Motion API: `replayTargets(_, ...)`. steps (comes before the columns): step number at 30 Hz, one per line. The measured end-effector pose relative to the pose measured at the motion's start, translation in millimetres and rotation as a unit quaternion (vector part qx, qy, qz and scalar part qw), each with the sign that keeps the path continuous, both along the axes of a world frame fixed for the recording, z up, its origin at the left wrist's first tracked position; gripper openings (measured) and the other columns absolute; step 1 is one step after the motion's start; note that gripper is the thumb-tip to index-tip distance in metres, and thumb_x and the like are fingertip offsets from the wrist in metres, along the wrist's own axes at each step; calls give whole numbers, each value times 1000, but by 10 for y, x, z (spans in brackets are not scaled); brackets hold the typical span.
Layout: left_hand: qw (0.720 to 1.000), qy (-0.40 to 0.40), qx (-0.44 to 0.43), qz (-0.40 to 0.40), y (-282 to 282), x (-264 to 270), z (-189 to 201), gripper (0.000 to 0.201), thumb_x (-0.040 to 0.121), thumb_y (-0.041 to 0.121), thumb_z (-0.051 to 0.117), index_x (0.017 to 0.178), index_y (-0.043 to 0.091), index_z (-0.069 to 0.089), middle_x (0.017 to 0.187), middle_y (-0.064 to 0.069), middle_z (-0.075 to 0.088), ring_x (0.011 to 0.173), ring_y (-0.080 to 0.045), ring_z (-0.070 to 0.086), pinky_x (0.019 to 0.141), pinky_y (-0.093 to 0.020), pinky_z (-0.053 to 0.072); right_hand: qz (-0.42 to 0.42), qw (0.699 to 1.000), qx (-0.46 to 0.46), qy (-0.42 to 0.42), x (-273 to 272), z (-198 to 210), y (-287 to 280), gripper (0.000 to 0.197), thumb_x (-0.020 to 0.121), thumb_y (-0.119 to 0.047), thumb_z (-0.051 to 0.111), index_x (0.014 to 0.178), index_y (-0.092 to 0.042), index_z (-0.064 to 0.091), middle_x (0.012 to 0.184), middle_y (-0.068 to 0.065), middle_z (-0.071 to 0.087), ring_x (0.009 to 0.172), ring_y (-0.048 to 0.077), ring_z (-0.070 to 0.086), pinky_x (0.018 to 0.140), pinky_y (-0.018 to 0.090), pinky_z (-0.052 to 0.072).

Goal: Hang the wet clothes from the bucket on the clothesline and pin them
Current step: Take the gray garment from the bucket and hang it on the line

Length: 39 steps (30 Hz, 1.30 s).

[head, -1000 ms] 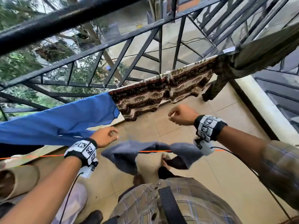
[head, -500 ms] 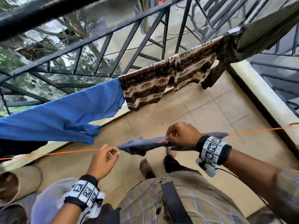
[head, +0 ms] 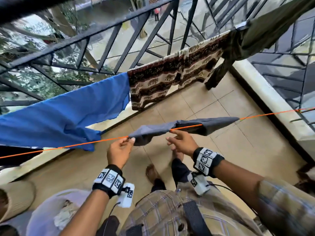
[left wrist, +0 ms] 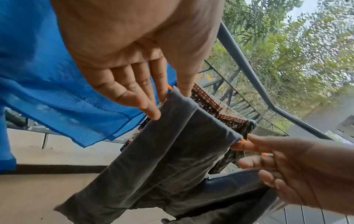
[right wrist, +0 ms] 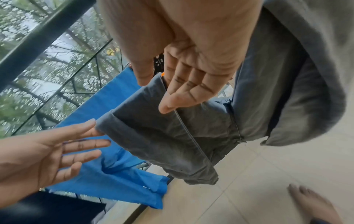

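A grey garment point(head: 213, 125) hangs folded over the orange clothesline point(head: 85, 143), its two halves spread apart. My left hand point(head: 132, 140) touches its left end with straight fingers; in the left wrist view the thumb and forefinger of that hand point(left wrist: 168, 97) flank the fold. My right hand point(head: 170, 135) reaches with spread fingers to the bare stretch of line at the garment's middle. In the right wrist view its flat fingers point(right wrist: 168, 104) lie on the grey cloth point(right wrist: 162, 136). A pale bucket point(head: 42, 215) with a whitish cloth in it stands at the lower left.
On a farther line hang a blue cloth point(head: 59, 120), a brown patterned cloth point(head: 170, 77) and an olive garment point(head: 264, 31). A black metal railing point(head: 102, 31) runs behind them. A low wall point(head: 264, 99) borders the right. A rolled beige mat point(head: 15, 198) lies left; bare feet point(head: 151, 172) stand on tiles.
The grey garment has been drawn out wider along the orange line. My right hand has let go of it and opened. My left hand has risen to the garment's left end.
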<state>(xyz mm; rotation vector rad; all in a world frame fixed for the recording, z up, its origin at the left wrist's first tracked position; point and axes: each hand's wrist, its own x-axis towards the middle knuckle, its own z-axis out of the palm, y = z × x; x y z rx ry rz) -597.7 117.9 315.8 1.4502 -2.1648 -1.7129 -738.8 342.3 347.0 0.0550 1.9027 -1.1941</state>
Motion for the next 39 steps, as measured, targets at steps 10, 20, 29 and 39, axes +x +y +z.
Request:
replayTargets(10, 1000, 12, -21, -12, -3, -38, 135, 16, 85, 29, 75, 69, 27, 74, 54, 9, 64, 53, -9, 53, 65, -26, 46, -91, 993, -1, 71, 2, -50, -132, 21, 87, -19, 74, 67, -19, 67, 72, -4, 66, 52, 7, 62, 44, 11, 41)
replayTargets(20, 999, 16, 23, 33, -21, 52, 324, 14, 86, 19, 73, 73, 20, 73, 73, -5, 70, 77, -23, 66, 70, -30, 47, -95, 994, 23, 40, -34, -20, 13, 25, 78, -19, 82, 57, -17, 68, 51, -1, 59, 50, 13, 54, 59, 30, 50)
replayTargets(29, 1000, -5, 18, 24, 40, 264, 453, 26, 87, 17, 73, 64, 30, 75, 64, 9, 70, 77, -22, 64, 70, -28, 45, 9, 987, 95, 129, -141, 143, 322, 25, 82, -33, 77, 67, -13, 75, 62, -1, 71, 58, 12, 67, 67, 31, 57)
replayTargets(39, 968, -135, -166, -127, -21, 43, 626, 32, 91, 37, 64, 67, 16, 70, 72, -7, 71, 72, -26, 63, 65, -32, 48, 140, 926, 231, 264, -334, 410, 687, 19, 85, -41, 69, 76, -25, 76, 69, -9, 70, 65, 9, 62, 61, 27, 48)
